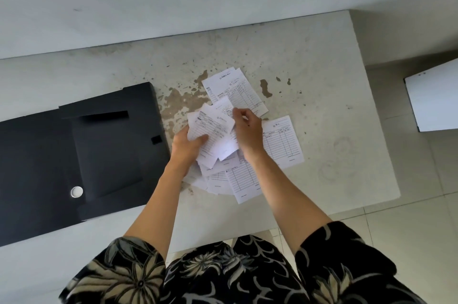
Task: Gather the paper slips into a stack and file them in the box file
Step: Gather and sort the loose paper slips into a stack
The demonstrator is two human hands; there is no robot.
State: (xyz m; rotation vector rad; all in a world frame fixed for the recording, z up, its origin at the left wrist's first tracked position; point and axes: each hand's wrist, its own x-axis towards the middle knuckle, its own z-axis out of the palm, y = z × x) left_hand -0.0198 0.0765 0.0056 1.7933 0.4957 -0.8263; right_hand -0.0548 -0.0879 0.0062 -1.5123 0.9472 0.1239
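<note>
Gathering white printed paper slips (281, 141) beside the open black box file (81, 155).
Left hand (186, 146) is clamping the bundle; right hand (249, 130) is pinching one slip; edges should be squared first.

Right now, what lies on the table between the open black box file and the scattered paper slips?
In the head view, only bare, stained tabletop separates the box file from the paper slips; nearer the person, the left hand crosses that stretch.

My paper slips (282, 142) are white with printed grey ruled grids, and the box file (74, 155) is plain black. My sleeves (128, 271) are black with cream flowers; the desk (322, 105) is pale grey, blotched brown.
</note>
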